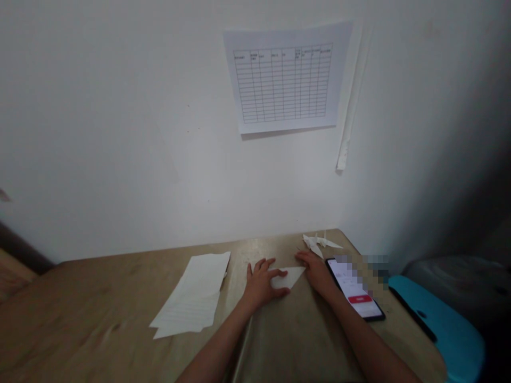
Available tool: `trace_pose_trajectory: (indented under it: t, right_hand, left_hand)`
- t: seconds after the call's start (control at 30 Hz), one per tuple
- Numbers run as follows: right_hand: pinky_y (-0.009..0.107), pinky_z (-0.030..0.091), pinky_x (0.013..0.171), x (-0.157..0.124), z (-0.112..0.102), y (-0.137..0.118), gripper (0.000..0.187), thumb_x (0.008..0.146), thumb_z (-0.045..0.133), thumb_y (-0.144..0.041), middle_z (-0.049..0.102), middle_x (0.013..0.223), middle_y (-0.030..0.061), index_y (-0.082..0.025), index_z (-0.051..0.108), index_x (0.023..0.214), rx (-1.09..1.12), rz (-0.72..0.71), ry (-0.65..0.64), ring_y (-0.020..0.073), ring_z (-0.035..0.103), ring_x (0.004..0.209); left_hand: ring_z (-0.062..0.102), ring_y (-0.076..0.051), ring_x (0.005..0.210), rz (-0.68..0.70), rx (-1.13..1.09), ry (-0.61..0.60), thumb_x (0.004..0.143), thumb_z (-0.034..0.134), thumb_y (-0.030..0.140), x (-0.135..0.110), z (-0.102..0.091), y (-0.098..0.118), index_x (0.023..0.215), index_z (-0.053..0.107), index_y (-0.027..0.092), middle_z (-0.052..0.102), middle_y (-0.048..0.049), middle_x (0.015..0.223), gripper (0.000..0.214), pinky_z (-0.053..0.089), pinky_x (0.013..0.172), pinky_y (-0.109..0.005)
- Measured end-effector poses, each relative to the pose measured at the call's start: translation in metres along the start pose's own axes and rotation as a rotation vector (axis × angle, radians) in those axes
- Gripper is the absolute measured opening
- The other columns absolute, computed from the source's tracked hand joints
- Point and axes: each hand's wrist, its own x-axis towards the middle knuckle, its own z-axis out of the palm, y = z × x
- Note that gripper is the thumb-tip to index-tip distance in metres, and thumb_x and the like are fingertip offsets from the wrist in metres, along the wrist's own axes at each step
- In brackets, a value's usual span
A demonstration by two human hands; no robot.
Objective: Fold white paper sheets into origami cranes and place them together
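Nearest me, my left grip (261, 284) lies open on the wooden worktop (295, 346), fingers spread and pressed over the near end of a folded white paper triangle (290, 277) at about 12 o'clock. My right grip (315, 272) is open too, lying flat and reaching toward the triangle's far point from the 1 o'clock side; I cannot tell whether it touches the paper or sits just beside it. The triangle looks light, thin and soft, and I judge it could slide easily on this smooth surface, so it seems best pinned flat and taken by its thicker folded edge, not its weak tip. A smartphone (353, 290) lies at 1 o'clock beside my right forearm, and a loose stack of paper sheets (189, 295) lies at 10 o'clock. Further out, folded paper birds (321, 243) sit near the worktop's far corner at 1 o'clock, a blue seat (437, 327) shows at 3 o'clock, and a ruled grid chart (285, 77) hangs on the wall at 12 o'clock.
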Motion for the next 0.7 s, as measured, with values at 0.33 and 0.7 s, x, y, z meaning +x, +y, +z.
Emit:
trace_pose_trajectory:
  t: [0.33,0.7]
  right_hand:
    - [0.041,0.04,0.116,-0.003,0.0,-0.002,0.048,0.082,0.04,-0.005,0.069,0.131,0.0078,-0.019,0.075,0.112,0.019,0.019,0.025,0.018,0.059,0.128]
    - [0.035,0.044,0.11,-0.002,-0.008,-0.018,0.036,0.087,0.048,-0.01,0.07,0.125,0.0079,-0.021,0.078,0.103,-0.065,-0.023,0.023,0.019,0.062,0.12]
  left_hand:
    - [0.029,-0.036,0.15,-0.006,0.041,0.057,0.076,0.074,0.063,-0.003,0.007,0.005,0.128,0.065,0.045,0.043,0.0008,0.159,0.055,0.0,0.12,-0.072]
    - [0.026,-0.036,0.151,0.008,0.049,0.05,0.086,0.068,0.054,0.002,0.003,-0.004,0.124,0.066,0.052,0.044,0.0048,0.158,0.038,0.003,0.119,-0.074]
